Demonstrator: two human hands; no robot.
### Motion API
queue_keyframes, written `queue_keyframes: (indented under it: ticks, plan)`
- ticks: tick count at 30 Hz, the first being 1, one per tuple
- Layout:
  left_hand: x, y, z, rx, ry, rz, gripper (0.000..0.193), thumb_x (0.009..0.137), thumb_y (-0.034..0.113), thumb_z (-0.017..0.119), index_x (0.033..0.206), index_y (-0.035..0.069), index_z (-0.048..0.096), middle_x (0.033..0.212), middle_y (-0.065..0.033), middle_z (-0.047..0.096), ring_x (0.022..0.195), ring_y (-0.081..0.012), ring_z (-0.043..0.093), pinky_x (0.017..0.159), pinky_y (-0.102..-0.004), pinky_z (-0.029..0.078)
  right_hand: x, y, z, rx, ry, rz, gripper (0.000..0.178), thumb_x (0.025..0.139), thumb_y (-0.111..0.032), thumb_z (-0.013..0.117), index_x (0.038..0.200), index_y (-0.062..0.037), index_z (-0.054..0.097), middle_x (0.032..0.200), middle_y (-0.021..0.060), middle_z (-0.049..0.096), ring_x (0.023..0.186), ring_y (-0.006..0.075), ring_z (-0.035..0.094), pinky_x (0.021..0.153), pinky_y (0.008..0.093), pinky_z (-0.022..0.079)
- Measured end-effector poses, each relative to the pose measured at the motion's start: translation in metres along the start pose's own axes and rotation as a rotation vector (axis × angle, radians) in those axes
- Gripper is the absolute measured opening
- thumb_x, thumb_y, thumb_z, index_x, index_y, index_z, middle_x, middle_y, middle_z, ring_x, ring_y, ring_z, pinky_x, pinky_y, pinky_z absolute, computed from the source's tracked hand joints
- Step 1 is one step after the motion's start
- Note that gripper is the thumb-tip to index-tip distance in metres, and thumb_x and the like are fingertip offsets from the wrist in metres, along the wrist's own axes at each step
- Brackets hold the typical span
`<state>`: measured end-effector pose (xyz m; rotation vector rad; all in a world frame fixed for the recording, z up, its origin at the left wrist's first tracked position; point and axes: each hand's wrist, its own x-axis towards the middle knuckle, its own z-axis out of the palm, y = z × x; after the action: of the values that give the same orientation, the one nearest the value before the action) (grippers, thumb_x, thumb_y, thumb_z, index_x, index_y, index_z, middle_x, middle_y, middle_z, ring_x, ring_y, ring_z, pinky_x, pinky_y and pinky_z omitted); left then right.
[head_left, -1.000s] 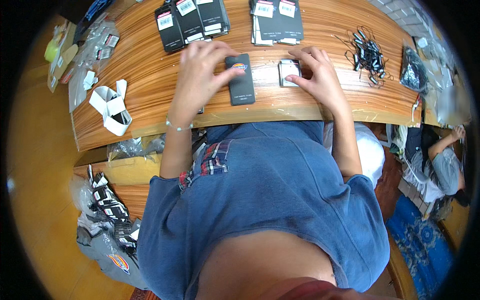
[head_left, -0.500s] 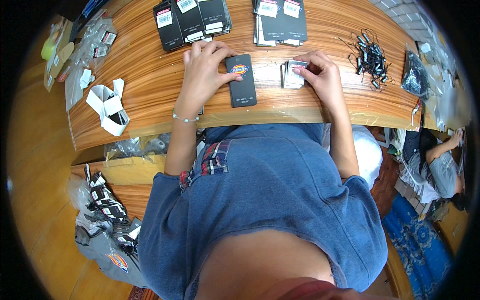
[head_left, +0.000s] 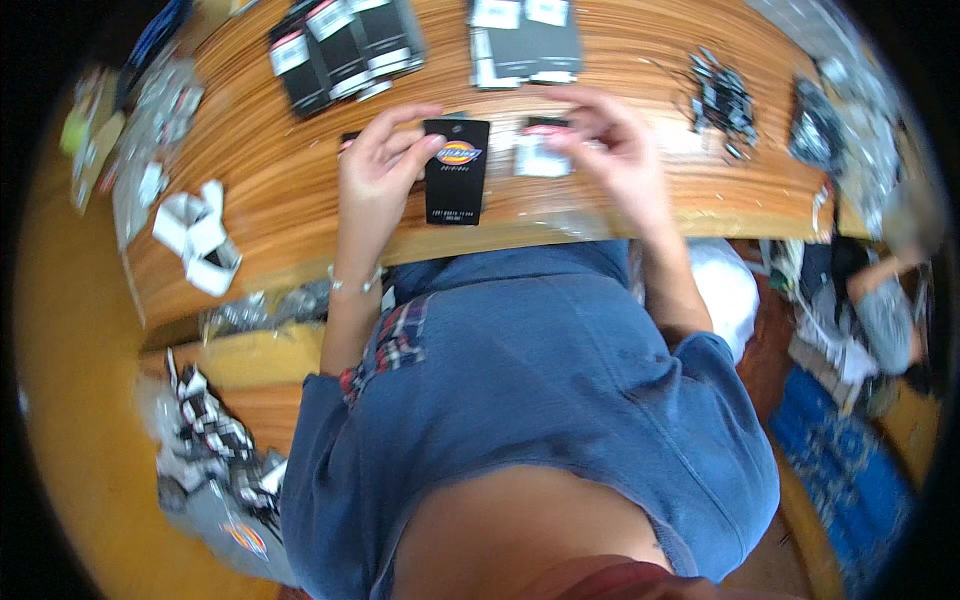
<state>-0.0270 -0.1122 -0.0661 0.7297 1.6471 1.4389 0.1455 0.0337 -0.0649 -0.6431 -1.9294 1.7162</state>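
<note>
My left hand (head_left: 385,155) pinches a black hang tag (head_left: 457,190) by its left edge, between thumb and fingers. The tag is raised off the table, its front with a coloured oval logo facing up. To its right, my right hand (head_left: 600,140) has thumb and forefinger closed on a small white label (head_left: 543,158) with a red strip along its top. Motion blurs this hand, and I cannot tell whether one label or several are in it. A dark piece with a red spot shows partly behind my left wrist.
Stacks of black tags with white stickers lie at the far left (head_left: 345,50) and far middle (head_left: 527,45) of the wooden table (head_left: 640,190). Black strings (head_left: 725,100) are heaped at right, beside a dark plastic bag (head_left: 815,125). A white paper strip (head_left: 198,238) curls at left.
My left hand has lifted the black tag off the table. My right fingers have moved slightly with the white label. The whole view has shifted a little.
</note>
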Motion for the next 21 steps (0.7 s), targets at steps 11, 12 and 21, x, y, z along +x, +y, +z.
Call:
queue_keyframes:
  ticks: [11,12,21]
  plan:
    - [-0.004,-0.009,0.038,-0.131,0.025,0.148,0.031,0.078,-0.006,0.060,0.109,-0.005,0.053,0.089,-0.0108,0.062,0.082,-0.0100,0.059,0.072,-0.0187,0.048,-0.013,0.022,-0.066,-0.561,0.454,-0.199,0.015,0.081,-0.005,0.057,0.095,-0.0015,0.061,0.088,0.0121,0.061,0.078,0.0194,0.059,0.068,0.0289,0.048]
    - [-0.001,-0.010,0.035,-0.117,0.032,0.152,0.032,0.078,-0.006,0.061,0.109,-0.005,0.053,0.088,-0.0102,0.063,0.080,-0.0091,0.059,0.070,-0.0182,0.048,-0.015,0.026,-0.092,-0.688,0.520,-0.107,0.013,0.079,-0.002,0.056,0.090,-0.0032,0.063,0.088,0.0097,0.061,0.080,0.0222,0.060,0.070,0.0307,0.047]
    - [-0.003,-0.008,0.035,-0.158,0.023,0.143,0.032,0.079,-0.004,0.061,0.110,-0.004,0.052,0.088,-0.0102,0.063,0.079,-0.0088,0.059,0.069,-0.0184,0.048,-0.007,0.056,-0.156,-1.172,0.254,-0.234,0.010,0.073,-0.009,0.065,0.082,-0.0070,0.064,0.091,0.0059,0.055,0.087,0.0263,0.050,0.077,0.0354,0.041]
